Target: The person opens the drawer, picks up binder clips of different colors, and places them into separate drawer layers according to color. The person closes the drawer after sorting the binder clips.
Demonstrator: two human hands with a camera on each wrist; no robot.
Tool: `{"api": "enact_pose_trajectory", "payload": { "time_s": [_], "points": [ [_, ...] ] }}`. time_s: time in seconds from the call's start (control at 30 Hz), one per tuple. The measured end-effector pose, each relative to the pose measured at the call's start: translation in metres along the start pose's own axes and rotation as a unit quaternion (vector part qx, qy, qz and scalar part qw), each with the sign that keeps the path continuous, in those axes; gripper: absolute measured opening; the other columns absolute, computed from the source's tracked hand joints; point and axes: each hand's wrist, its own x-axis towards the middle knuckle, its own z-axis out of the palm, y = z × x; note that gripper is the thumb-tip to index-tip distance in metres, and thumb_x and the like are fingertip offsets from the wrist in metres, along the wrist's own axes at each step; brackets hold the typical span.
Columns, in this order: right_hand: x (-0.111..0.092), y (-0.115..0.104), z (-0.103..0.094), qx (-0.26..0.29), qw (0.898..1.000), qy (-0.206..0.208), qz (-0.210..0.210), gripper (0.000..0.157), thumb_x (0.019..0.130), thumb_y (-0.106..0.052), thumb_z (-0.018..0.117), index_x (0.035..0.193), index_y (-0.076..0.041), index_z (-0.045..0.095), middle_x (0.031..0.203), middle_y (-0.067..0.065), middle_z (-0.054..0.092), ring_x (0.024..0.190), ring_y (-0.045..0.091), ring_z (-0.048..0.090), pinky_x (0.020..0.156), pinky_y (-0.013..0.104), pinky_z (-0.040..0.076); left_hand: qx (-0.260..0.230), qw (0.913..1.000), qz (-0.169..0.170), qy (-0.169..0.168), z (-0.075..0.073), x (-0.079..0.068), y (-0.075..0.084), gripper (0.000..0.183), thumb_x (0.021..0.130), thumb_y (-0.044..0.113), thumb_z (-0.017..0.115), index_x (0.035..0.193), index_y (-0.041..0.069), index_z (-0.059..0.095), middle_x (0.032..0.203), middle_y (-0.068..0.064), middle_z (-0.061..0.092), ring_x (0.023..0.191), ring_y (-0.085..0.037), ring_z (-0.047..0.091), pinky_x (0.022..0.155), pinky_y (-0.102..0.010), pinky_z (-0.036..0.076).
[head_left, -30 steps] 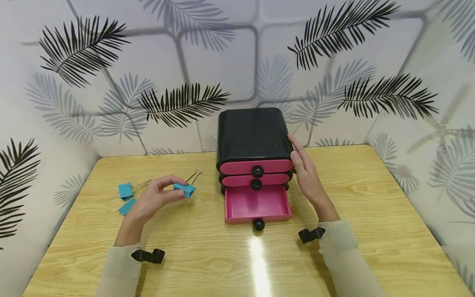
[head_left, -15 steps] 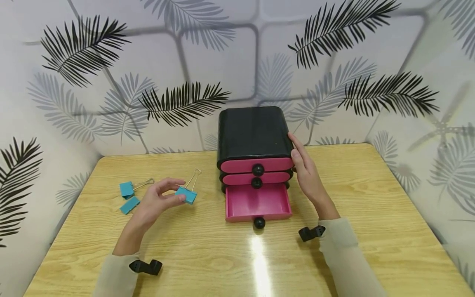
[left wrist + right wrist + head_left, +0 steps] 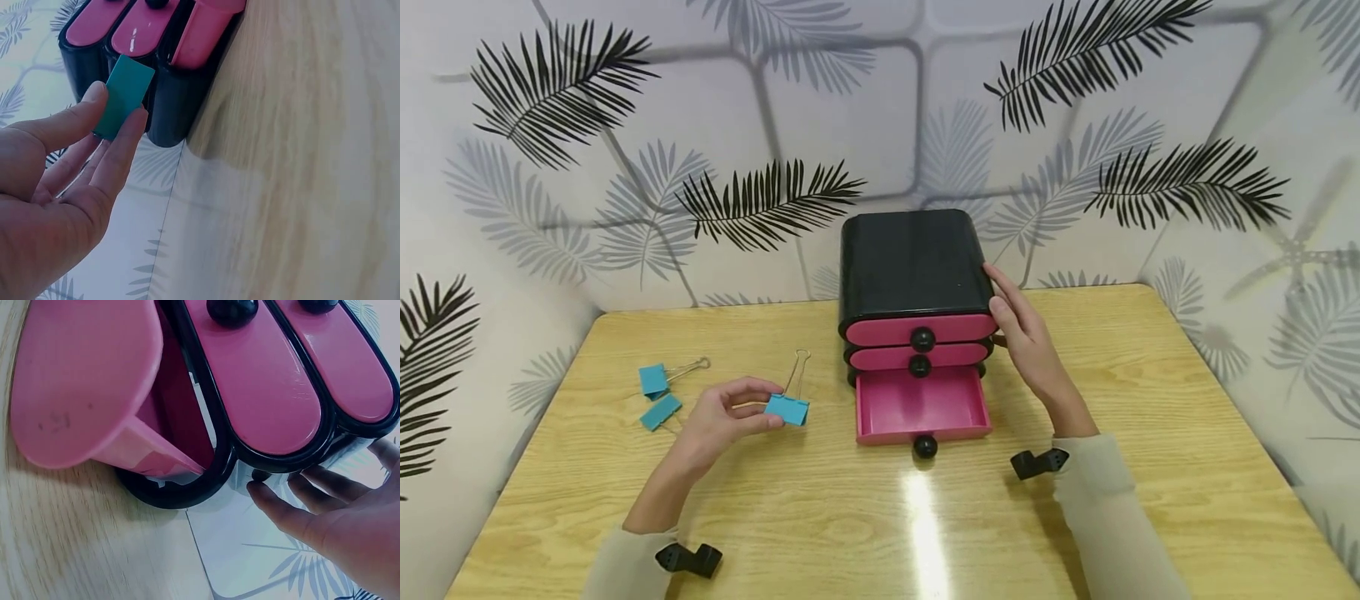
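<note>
Between thumb and fingers my left hand [image 3: 722, 419] pinches a blue binder clip [image 3: 787, 409], its wire handles pointing up and away. The left wrist view shows the same binder clip [image 3: 125, 97] by its flat blue side, in front of the drawers. My right hand [image 3: 1028, 343] rests against the right side of a black drawer unit [image 3: 917, 267] with pink fronts, fingers straight along it. The unit's bottom drawer [image 3: 922, 404] is pulled out, and nothing lies in it. Its upper two drawers are closed. In the right wrist view, my right hand's fingertips [image 3: 259, 487] are right at the unit's side.
Two more blue binder clips lie on the wooden table [image 3: 1075, 533] at the left: one binder clip [image 3: 654, 381] farther back, another binder clip [image 3: 661, 412] just in front. Behind the table rises a wall covering [image 3: 880, 125] with a leaf pattern. Black knobs stick out from the drawer fronts.
My left hand has shifted slightly right and nearer the front, turning the binder clip so its flat side faces me. My right hand stays at the unit's side.
</note>
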Motion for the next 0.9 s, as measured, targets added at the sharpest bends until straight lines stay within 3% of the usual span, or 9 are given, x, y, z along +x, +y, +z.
{"api": "enact_pose_trajectory", "payload": {
  "time_s": [0.17, 0.37, 0.53, 0.73, 0.9],
  "points": [
    [-0.001, 0.001, -0.001, 0.006, 1.0, -0.001, 0.0, 0.05, 0.112, -0.035, 0.04, 0.161, -0.033, 0.034, 0.157, 0.009, 0.044, 0.124, 0.023, 0.059, 0.089, 0.033, 0.057, -0.024, 0.9996, -0.008, -0.014, 0.014, -0.004, 0.004, 0.043, 0.089, 0.002, 0.079, 0.128, -0.008, 0.063, 0.132, -0.019, 0.06, 0.114, -0.031, 0.068, 0.09, -0.031, 0.059],
    [0.0, 0.004, 0.0, 0.011, 1.0, 0.001, -0.004, 0.05, 0.112, -0.035, 0.039, 0.162, -0.032, 0.033, 0.159, 0.008, 0.041, 0.125, 0.022, 0.058, 0.091, 0.036, 0.057, -0.035, 0.9993, -0.008, -0.004, 0.038, -0.003, 0.01, 0.041, 0.087, -0.001, 0.08, 0.125, -0.009, 0.066, 0.125, -0.023, 0.063, 0.108, -0.033, 0.071, 0.086, -0.031, 0.06],
    [0.001, 0.002, 0.0, 0.011, 1.0, 0.0, -0.007, 0.05, 0.112, -0.033, 0.039, 0.162, -0.03, 0.033, 0.155, 0.012, 0.044, 0.122, 0.02, 0.059, 0.089, 0.034, 0.058, -0.02, 0.9997, 0.011, 0.0, 0.052, -0.002, 0.012, 0.037, 0.085, -0.003, 0.081, 0.12, -0.009, 0.069, 0.116, -0.024, 0.069, 0.098, -0.024, 0.074, 0.081, -0.03, 0.061],
    [0.0, 0.002, 0.0, 0.008, 1.0, 0.006, -0.005, 0.049, 0.112, -0.032, 0.04, 0.161, -0.031, 0.034, 0.156, 0.008, 0.044, 0.121, 0.019, 0.059, 0.088, 0.03, 0.058, -0.029, 0.9995, 0.011, 0.002, 0.064, -0.002, 0.014, 0.03, 0.086, -0.001, 0.081, 0.114, -0.007, 0.072, 0.118, -0.022, 0.07, 0.095, -0.019, 0.074, 0.082, -0.03, 0.061],
    [0.0, 0.002, 0.0, 0.006, 1.0, 0.004, -0.001, 0.05, 0.112, -0.033, 0.04, 0.161, -0.032, 0.034, 0.16, 0.006, 0.04, 0.125, 0.024, 0.057, 0.091, 0.032, 0.057, -0.025, 0.9985, 0.048, 0.008, 0.071, -0.003, 0.014, 0.024, 0.084, -0.005, 0.081, 0.107, -0.007, 0.075, 0.114, -0.023, 0.071, 0.097, -0.023, 0.074, 0.084, -0.031, 0.061]
  ]
}}
